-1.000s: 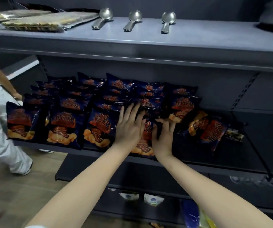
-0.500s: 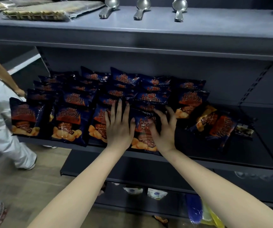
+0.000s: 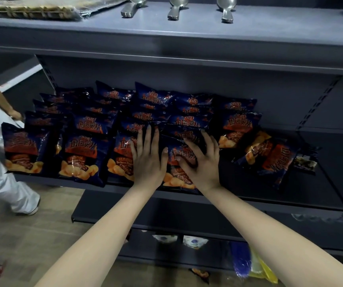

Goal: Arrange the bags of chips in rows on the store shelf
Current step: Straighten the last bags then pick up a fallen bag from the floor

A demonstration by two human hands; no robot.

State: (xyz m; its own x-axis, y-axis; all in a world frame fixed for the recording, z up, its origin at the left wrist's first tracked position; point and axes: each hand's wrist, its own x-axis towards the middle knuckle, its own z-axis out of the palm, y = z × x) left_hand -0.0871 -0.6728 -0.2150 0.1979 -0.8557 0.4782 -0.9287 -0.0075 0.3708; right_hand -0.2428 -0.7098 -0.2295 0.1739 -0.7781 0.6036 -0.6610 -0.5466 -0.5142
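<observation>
Blue bags point(image 3: 79, 154) fill rows on the shelf point(image 3: 269, 201), my left hand point(image 3: 147, 162) and right hand point(image 3: 202, 164) press down flat and spread, and I think the loose bags point(image 3: 274, 160) are left.

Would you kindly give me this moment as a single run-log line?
left hand: flat on front bags | right hand: flat on front bags | loose bags: askew at right | rows: unfinished

Bare forearms reaching forward, converging. Bare left grip point(image 3: 147, 160) lying palm-down, fingers point(image 3: 152, 137) straight, close together. Bare right grip point(image 3: 202, 164) lying palm-down just beside it, fingers spreading, thumbs nearly meeting.
</observation>
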